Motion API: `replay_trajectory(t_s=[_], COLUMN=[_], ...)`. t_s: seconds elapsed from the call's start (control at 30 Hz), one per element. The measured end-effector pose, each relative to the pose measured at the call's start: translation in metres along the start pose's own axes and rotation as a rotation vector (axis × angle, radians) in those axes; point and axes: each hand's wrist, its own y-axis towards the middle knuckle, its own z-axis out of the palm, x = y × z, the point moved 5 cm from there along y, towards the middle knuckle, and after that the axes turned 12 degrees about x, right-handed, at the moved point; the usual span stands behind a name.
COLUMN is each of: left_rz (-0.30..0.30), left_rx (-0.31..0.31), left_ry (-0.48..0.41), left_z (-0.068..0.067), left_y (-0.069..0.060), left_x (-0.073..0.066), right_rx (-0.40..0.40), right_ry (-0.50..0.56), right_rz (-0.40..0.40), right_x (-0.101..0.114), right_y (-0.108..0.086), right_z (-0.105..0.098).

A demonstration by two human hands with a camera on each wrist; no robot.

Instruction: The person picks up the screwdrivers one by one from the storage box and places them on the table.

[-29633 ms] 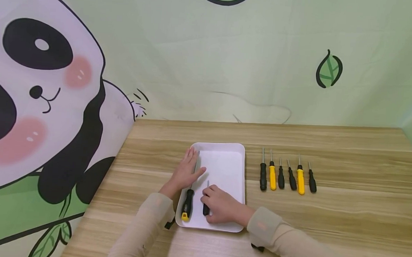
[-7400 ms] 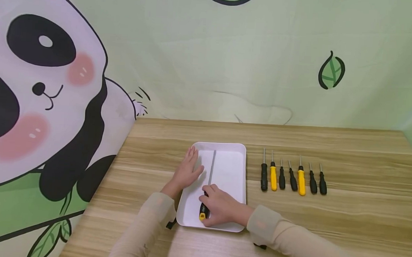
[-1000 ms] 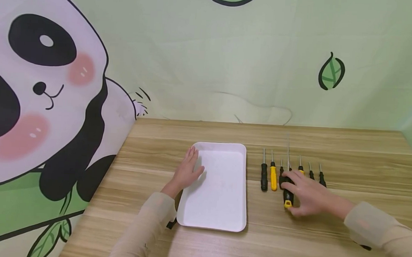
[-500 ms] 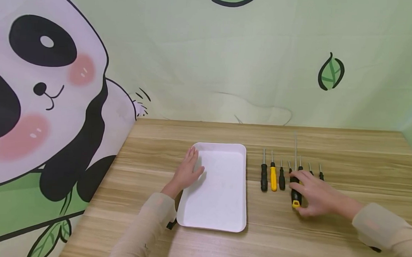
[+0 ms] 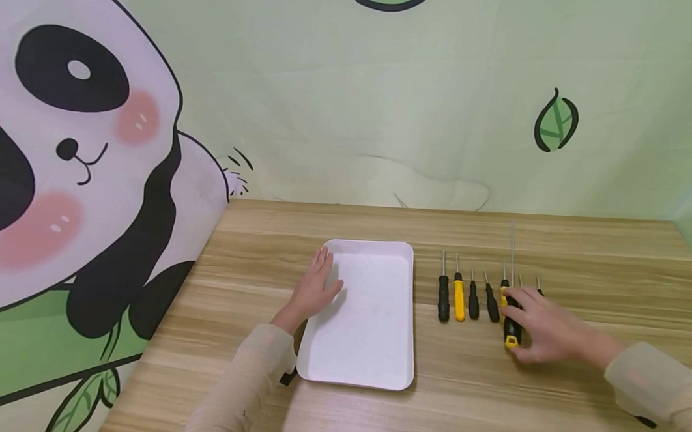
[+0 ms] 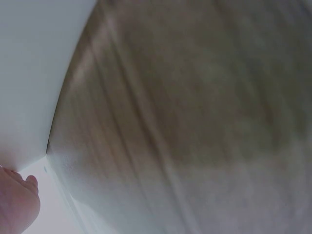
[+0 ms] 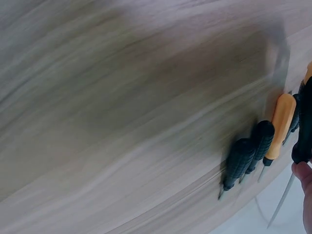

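In the head view, my left hand [image 5: 311, 291] rests on the left rim of a white tray [image 5: 370, 315], its fingers straight. No tool lies in the tray. To the right, my right hand [image 5: 542, 327] holds a long black screwdriver [image 5: 512, 330] with a yellow handle end, its shaft pointing away from me. It hangs above the right part of a row of screwdrivers. The right wrist view shows fingertips [image 7: 304, 171] at the front of that long screwdriver's black handle. Only a small part of the left hand [image 6: 18, 202] shows in the left wrist view.
Left of the right hand lie a black screwdriver [image 5: 444, 298], a yellow screwdriver [image 5: 459, 300] and two smaller black ones. Another yellow screwdriver [image 7: 281, 126] and two black ones are partly hidden by that hand in the head view. A wall stands behind the wooden table [image 5: 275, 232].
Long ago, the long screwdriver and a smaller one lay in the tray. The smaller one appears to have joined the row. My right hand has since carried the long one out and keeps moving right.
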Motion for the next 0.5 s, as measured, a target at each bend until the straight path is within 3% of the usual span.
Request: replay_trajectory(t_s=[0.2,0.37,0.5], left_rz=[-0.015,-0.008,0.04], left_rx=[0.007,0.007,-0.01], left_ry=[0.008,0.006,-0.043], left_z=[0.001,0.002,0.001], left_y=[0.001,0.001,-0.001], left_x=[0.001,0.002,0.001], right_rx=[0.07,0.047,0.027], right_ry=[0.009,-0.002,-0.003], right_rz=[0.047,0.039,0.038], right_x=[-0.006,-0.01,-0.012], right_y=[-0.007,-0.012,-0.017], right_z=[0.002,0.003,0.002])
